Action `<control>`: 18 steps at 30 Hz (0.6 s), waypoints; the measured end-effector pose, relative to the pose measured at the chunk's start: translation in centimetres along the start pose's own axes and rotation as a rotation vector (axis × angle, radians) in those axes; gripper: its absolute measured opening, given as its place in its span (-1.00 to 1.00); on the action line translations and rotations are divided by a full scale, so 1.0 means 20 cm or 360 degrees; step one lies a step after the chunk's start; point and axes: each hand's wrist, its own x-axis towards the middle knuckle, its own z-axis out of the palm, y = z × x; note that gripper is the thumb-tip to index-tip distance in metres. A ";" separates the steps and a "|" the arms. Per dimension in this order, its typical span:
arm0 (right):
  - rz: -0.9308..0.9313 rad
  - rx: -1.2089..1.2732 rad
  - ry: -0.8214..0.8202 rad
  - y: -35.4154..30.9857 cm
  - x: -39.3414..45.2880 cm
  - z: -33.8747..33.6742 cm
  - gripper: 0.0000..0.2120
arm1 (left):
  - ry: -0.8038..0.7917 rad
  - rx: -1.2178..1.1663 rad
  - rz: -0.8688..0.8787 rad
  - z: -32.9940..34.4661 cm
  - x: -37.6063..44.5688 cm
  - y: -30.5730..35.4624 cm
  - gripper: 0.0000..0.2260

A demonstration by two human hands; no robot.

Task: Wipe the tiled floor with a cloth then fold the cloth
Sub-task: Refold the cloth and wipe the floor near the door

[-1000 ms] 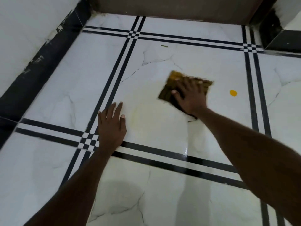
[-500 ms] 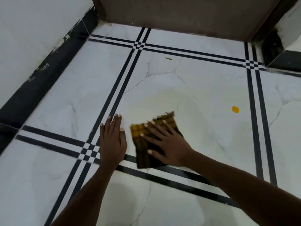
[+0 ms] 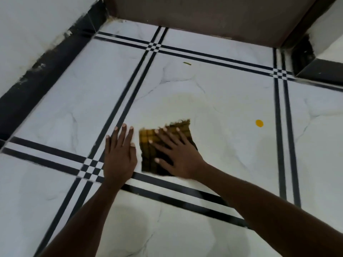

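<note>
The cloth (image 3: 148,154), a yellow and dark checked square with a frayed far edge, lies flat on the tiled floor (image 3: 213,101), on a white marble-look tile just beyond the double black line that crosses in front of the person. The right hand (image 3: 178,156) presses down on the cloth, palm flat, its fingers (image 3: 163,138) spread wide and straight; they grip nothing and only bear on the fabric. About half of the cloth shows to the left of and beyond that hand.

The left hand (image 3: 119,156) rests flat on the floor just left of the cloth, close to its near left edge but apart from it. Its fingers (image 3: 123,134) are extended, held loosely together, and hold nothing. The heel of this hand covers part of the black lines, beside the small checkered crossing (image 3: 89,166) to the left of the cloth.

Beyond the cloth a pale yellowish smear (image 3: 178,106) spreads over the tile. A small yellow spot (image 3: 259,123) sits well to the right of the cloth, and a short greenish sliver (image 3: 187,63) lies far beyond it, near the far black lines.
</note>
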 end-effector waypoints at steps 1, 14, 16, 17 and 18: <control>0.0018 0.0004 -0.0011 0.07 -0.20 0.00 -0.42 | 0.0016 0.0001 0.0003 0.00 0.00 -0.01 -0.48; 0.0734 0.0050 0.0122 0.70 -0.17 -0.09 -0.40 | 0.0043 -0.0046 0.0001 0.01 0.00 0.03 -0.45; 0.0317 -0.0003 0.0063 0.50 -0.32 -0.06 -0.41 | 0.0054 -0.0040 0.0006 0.00 0.00 0.04 -0.45; 0.0182 -0.0024 0.0023 0.45 -0.44 -0.05 -0.41 | 0.0046 -0.0046 0.0006 0.01 0.00 0.03 -0.45; 0.0103 -0.0007 -0.0021 0.48 -0.55 -0.06 -0.41 | 0.0039 -0.0053 0.0005 0.00 0.00 0.03 -0.45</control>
